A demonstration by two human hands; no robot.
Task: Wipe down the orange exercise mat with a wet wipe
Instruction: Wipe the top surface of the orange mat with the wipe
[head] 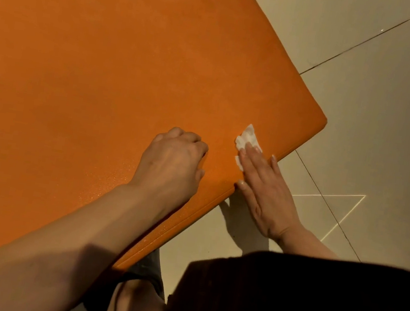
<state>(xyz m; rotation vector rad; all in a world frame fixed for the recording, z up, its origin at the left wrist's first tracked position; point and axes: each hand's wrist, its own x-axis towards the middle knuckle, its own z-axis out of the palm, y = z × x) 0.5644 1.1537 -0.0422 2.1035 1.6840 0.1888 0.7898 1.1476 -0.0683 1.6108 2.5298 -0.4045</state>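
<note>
While the left hand (174,156) is braced on the mat (104,75) with fingers curled and empty, the wipe (247,139) is pressed flat under the right hand's (265,190) straight fingers near the mat's right corner; unwiped mat stretches far left.

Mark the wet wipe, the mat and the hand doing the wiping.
wet wipe (248,137), head view, on the white part showing past the fingertips.
orange mat (100,67), head view, on its bare top surface.
right hand (266,187), head view, on the back of the hand.
</note>
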